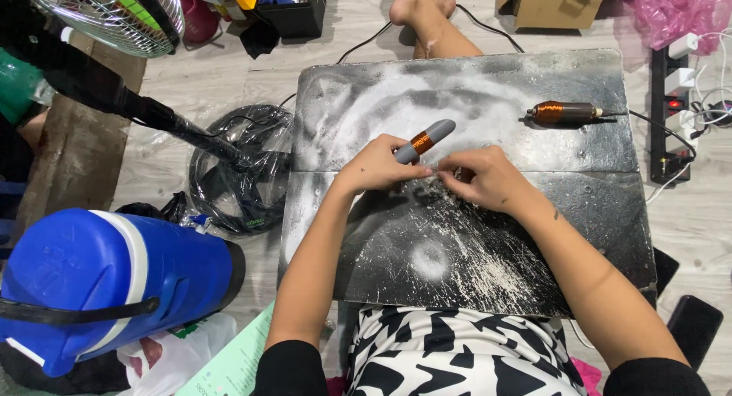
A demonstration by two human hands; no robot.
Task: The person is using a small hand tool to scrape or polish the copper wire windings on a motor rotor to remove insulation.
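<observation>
Left hand grips the grey rotary tool mid-board; right hand pinches something too small to make out. White dust already coats the dark board, so grinding looks well underway.

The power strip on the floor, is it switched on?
On: a red light glows on the power strip, and white plugs sit in it.

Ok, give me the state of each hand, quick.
Left hand: closed on a grey pen-shaped tool.
Right hand: fingers pinched together; what they hold cannot be told.
</observation>
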